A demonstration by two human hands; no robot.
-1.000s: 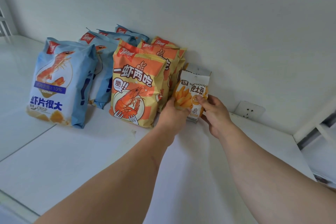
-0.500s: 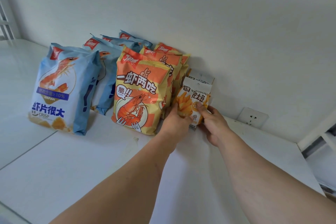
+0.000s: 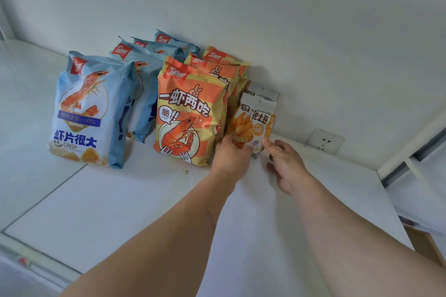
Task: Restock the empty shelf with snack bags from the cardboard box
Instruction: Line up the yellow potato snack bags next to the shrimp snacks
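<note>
My white shelf (image 3: 125, 200) is the reference surface; everything below is located relative to it. At the shelf's back, toward the wall, the blue shrimp-chip bags (image 3: 91, 113) stand upright in a row, and just beside them on the right stand the orange shrimp-snack bags (image 3: 188, 116), also in a row. Right of the orange bags stands the small fries bag (image 3: 254, 123), upright, with a second like it directly behind. Both my forearms extend from the shelf's front edge toward its back. My left hand (image 3: 231, 154), seen from the back, rests against the fries bag's lower left side; I cannot tell how its fingers lie. My right hand (image 3: 286, 164) has its thumb touching the bag's lower right corner, the other fingers loosely curled and holding nothing. A wall socket (image 3: 325, 141) sits behind the shelf's right end.
</note>
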